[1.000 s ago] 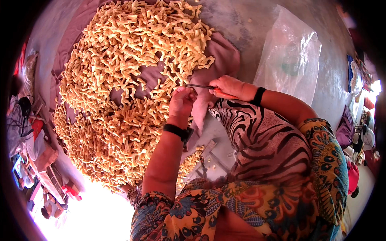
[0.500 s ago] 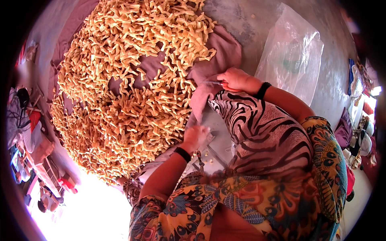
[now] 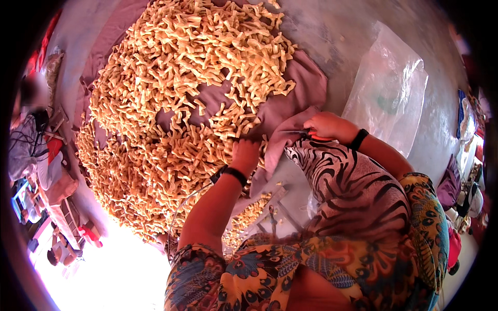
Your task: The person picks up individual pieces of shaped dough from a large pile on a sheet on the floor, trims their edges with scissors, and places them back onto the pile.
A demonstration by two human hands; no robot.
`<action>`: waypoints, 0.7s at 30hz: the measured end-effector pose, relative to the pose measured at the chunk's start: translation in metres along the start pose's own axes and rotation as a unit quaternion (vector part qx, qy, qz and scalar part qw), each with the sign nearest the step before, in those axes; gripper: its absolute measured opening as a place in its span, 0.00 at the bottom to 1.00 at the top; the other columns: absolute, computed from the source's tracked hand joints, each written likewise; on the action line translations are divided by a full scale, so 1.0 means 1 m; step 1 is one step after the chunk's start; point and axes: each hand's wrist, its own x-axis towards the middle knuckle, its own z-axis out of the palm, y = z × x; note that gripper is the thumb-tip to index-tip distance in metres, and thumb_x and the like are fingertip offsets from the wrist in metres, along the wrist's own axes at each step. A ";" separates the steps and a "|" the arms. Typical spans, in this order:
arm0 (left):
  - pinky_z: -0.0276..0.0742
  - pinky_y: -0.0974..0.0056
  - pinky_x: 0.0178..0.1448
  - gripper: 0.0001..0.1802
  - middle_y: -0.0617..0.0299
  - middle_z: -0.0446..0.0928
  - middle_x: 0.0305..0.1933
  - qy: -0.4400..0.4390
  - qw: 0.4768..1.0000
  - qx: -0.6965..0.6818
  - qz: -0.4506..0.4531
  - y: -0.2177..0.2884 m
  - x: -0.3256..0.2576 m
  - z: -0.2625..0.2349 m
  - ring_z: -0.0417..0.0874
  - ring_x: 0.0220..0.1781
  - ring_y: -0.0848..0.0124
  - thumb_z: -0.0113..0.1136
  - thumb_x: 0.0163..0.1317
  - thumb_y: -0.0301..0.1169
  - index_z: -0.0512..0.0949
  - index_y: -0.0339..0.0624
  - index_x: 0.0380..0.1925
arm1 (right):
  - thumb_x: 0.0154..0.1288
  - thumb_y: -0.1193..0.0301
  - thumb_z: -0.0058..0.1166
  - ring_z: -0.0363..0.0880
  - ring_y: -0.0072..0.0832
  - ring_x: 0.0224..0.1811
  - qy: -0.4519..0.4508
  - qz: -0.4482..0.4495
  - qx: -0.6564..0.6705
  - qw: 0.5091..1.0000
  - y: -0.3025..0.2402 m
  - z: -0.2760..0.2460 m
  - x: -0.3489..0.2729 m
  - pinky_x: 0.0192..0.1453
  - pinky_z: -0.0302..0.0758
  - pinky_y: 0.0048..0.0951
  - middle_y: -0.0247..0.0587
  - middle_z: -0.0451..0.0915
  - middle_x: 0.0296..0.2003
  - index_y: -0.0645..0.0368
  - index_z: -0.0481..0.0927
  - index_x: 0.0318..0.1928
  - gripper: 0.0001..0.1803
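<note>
A broad heap of yellow, stubby, bent pieces with flared ends (image 3: 171,150) lies on a mauve cloth (image 3: 301,78). My left hand (image 3: 246,154) is at the heap's right edge, knuckles up and fingers bent down onto the pieces. Its fingertips are hidden, so whether it grips one cannot be told. To the right, my right hand (image 3: 329,126) is closed round scissors (image 3: 322,138) with orange handles, the metal blades pointing left over the cloth's edge. Zebra-patterned fabric (image 3: 353,181) covers my leg just below that hand.
A clear plastic bag (image 3: 386,88) lies flat on the grey floor at the right. Small yellow bits (image 3: 249,215) are scattered near my lap, beside a metal frame (image 3: 282,207). Other people sit at the far left, and bundles of cloth (image 3: 448,181) line the right side.
My left hand has moved from near my lap up and left onto the heap's edge. My right hand keeps the scissors in about the same place. The view has shifted slightly.
</note>
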 end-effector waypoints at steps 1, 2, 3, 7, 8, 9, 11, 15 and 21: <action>0.71 0.55 0.46 0.13 0.56 0.76 0.34 -0.063 0.998 0.011 0.007 -0.002 -0.009 -0.008 0.75 0.42 0.57 0.53 0.50 0.32 0.75 0.45 0.38 | 0.51 0.70 0.49 0.76 0.46 0.31 0.002 0.024 0.020 1.000 -0.001 -0.004 -0.001 0.33 0.70 0.42 0.46 0.77 0.27 0.51 0.76 0.34 0.08; 0.71 0.56 0.46 0.15 0.56 0.77 0.35 -0.066 0.995 -0.070 0.000 -0.005 -0.014 -0.019 0.76 0.42 0.58 0.54 0.49 0.32 0.75 0.45 0.39 | 0.52 0.69 0.48 0.76 0.46 0.31 0.043 0.046 0.023 0.998 0.003 -0.003 0.000 0.33 0.69 0.42 0.46 0.77 0.27 0.51 0.76 0.34 0.08; 0.72 0.57 0.47 0.16 0.56 0.78 0.35 -0.067 0.986 -0.153 -0.006 -0.008 -0.017 -0.031 0.77 0.41 0.58 0.55 0.49 0.33 0.75 0.45 0.40 | 0.53 0.68 0.48 0.76 0.46 0.31 0.085 0.070 0.024 0.994 0.011 -0.002 0.003 0.33 0.69 0.42 0.46 0.77 0.27 0.51 0.76 0.34 0.08; 0.73 0.57 0.49 0.21 0.53 0.77 0.42 -0.094 0.976 -0.183 -0.070 -0.030 0.014 -0.085 0.78 0.44 0.57 0.58 0.50 0.35 0.74 0.45 0.46 | 0.56 0.66 0.46 0.76 0.46 0.31 0.216 0.163 -0.002 0.963 0.023 -0.024 0.020 0.33 0.70 0.42 0.46 0.77 0.27 0.50 0.75 0.36 0.08; 0.71 0.58 0.52 0.22 0.52 0.75 0.46 -0.001 0.980 -0.182 -0.085 -0.038 0.029 -0.088 0.76 0.48 0.56 0.58 0.50 0.33 0.73 0.45 0.48 | 0.57 0.65 0.45 0.76 0.46 0.34 0.230 0.187 -0.022 0.955 0.022 -0.033 0.025 0.35 0.71 0.42 0.47 0.77 0.29 0.49 0.74 0.38 0.09; 0.68 0.58 0.56 0.24 0.51 0.72 0.51 0.093 0.974 -0.181 -0.099 -0.043 0.044 -0.091 0.73 0.53 0.56 0.57 0.50 0.32 0.71 0.45 0.50 | 0.58 0.65 0.44 0.76 0.46 0.35 0.254 0.197 -0.026 0.947 0.027 -0.038 0.031 0.36 0.71 0.42 0.47 0.77 0.30 0.49 0.74 0.38 0.09; 0.59 0.58 0.64 0.29 0.51 0.64 0.60 0.219 0.952 -0.192 -0.088 -0.048 0.078 -0.094 0.63 0.62 0.54 0.57 0.49 0.30 0.66 0.46 0.55 | 0.58 0.65 0.43 0.76 0.46 0.37 0.300 0.217 -0.036 0.928 0.036 -0.043 0.043 0.37 0.71 0.43 0.48 0.77 0.32 0.49 0.73 0.39 0.09; 0.51 0.55 0.68 0.38 0.57 0.53 0.66 0.165 0.953 -0.211 -0.145 -0.047 0.113 -0.076 0.50 0.68 0.54 0.56 0.47 0.26 0.58 0.55 0.61 | 0.59 0.65 0.42 0.77 0.45 0.39 0.248 0.244 -0.036 0.937 0.032 -0.053 0.072 0.39 0.72 0.42 0.47 0.78 0.33 0.51 0.73 0.41 0.11; 0.49 0.37 0.63 0.33 0.63 0.58 0.62 0.075 0.980 -0.168 -0.079 -0.024 0.071 -0.078 0.49 0.68 0.59 0.51 0.46 0.23 0.65 0.62 0.56 | 0.59 0.64 0.40 0.78 0.42 0.36 0.104 0.166 -0.090 0.976 0.028 -0.016 0.080 0.37 0.73 0.40 0.44 0.79 0.32 0.52 0.76 0.36 0.12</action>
